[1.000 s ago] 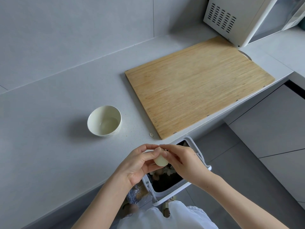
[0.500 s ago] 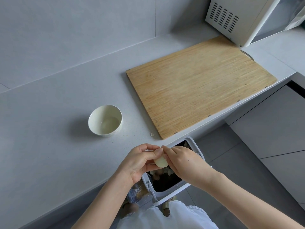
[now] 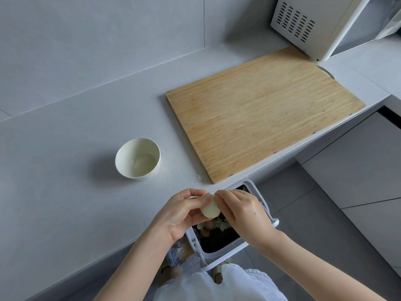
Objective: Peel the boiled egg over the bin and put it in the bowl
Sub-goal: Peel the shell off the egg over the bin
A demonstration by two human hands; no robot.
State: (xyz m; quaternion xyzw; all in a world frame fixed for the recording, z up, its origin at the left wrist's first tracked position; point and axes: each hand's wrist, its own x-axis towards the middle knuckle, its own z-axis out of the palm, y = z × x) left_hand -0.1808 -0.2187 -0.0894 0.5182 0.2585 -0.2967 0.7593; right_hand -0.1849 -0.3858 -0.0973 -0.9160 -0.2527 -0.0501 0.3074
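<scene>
The boiled egg (image 3: 210,210), pale and mostly bare of shell, is held over the white bin (image 3: 230,249) at the counter's front edge. My left hand (image 3: 180,213) grips it from the left, thumb on top. My right hand (image 3: 240,210) pinches at the egg's upper right side with its fingertips. Shell bits lie inside the dark bin. The cream bowl (image 3: 123,153) stands upright on the grey counter, up and to the left of my hands, with nothing in it.
A wooden cutting board (image 3: 260,114) lies on the counter right of the bowl. One shell fragment (image 3: 199,177) sits by its near corner. A white microwave (image 3: 325,25) stands at the back right. Grey cabinets (image 3: 358,170) and floor are to the right.
Both hands with the egg have stayed over the bin. My right fingers have shifted slightly on the egg's top, and the egg has turned a little.
</scene>
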